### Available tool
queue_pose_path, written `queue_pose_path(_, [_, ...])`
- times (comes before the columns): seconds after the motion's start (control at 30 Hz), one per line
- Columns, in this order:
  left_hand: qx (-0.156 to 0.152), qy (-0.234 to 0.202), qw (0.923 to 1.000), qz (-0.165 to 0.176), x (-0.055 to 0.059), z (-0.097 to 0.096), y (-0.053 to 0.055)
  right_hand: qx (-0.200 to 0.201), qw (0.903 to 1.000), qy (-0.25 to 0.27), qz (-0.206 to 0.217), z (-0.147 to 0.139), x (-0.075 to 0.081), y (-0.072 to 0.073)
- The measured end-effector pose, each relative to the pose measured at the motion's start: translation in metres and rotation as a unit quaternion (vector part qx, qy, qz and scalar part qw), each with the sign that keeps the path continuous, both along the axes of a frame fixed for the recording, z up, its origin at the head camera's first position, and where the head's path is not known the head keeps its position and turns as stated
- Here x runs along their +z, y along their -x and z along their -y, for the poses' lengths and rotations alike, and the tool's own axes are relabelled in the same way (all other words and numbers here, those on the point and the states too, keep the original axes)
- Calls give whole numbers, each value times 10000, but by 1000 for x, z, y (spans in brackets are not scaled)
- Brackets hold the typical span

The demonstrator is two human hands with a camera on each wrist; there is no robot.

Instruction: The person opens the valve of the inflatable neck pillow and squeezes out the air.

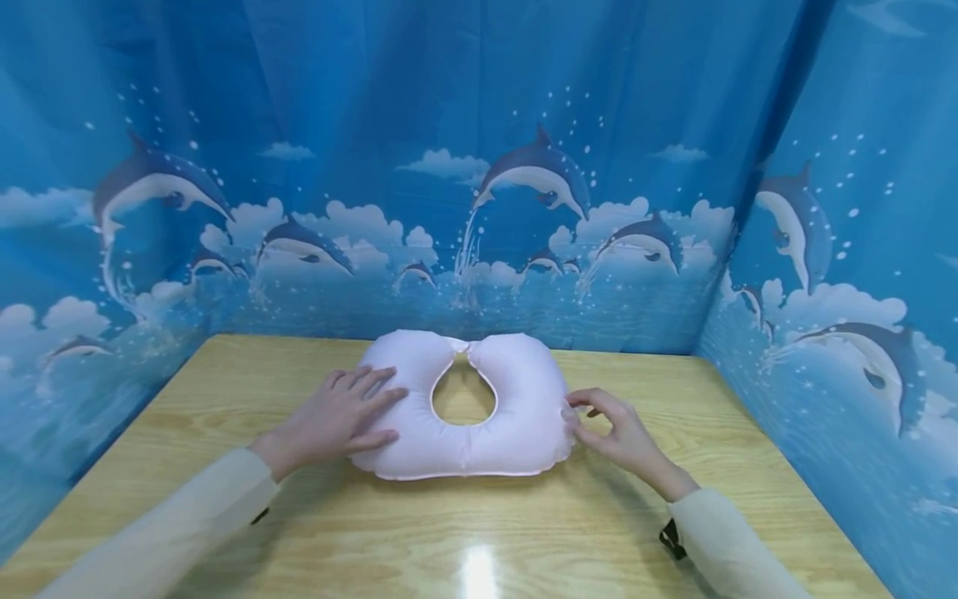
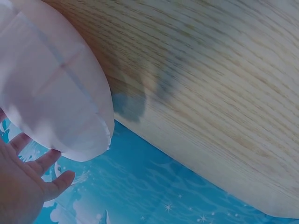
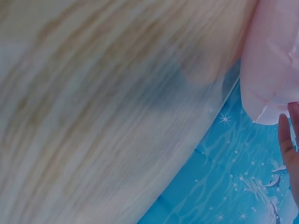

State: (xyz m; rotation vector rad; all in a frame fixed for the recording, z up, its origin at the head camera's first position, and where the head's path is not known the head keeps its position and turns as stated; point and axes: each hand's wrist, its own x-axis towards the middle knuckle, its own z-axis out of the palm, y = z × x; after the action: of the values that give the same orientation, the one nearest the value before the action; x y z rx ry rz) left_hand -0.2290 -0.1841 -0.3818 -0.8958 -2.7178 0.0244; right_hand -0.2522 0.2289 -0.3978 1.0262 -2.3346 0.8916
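A pale pink inflatable neck pillow, plump and U-shaped, lies on the table with its two ends meeting at the far side. My left hand rests with spread, straight fingers on its left side. From the left wrist view, the left hand shows beside the pillow's rounded edge. On the right side, my right hand pinches a small clear valve between thumb and forefinger. Only part of the right hand enters the right wrist view, close to the pillow; the valve is hidden there.
The table has a light wood grain. A blue curtain printed with dolphins and clouds hangs along the back and sides of the table. A black strap shows under the right sleeve.
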Motion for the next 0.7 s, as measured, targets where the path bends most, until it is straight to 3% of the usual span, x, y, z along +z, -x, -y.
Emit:
queue_pose_path(0.37, [-131,1,9998,-128,-4,-2,2,-8,9998,-11,180,-1,-14,9])
queue_pose_path(0.53, [-72,132,9999,-46,-3,-3,1,25,9998,7,181,3,-12,5])
queue_pose_path(0.7, [-38,153,9999,33,-4,-4,0,20,9989,-153,440,-1,-18,9])
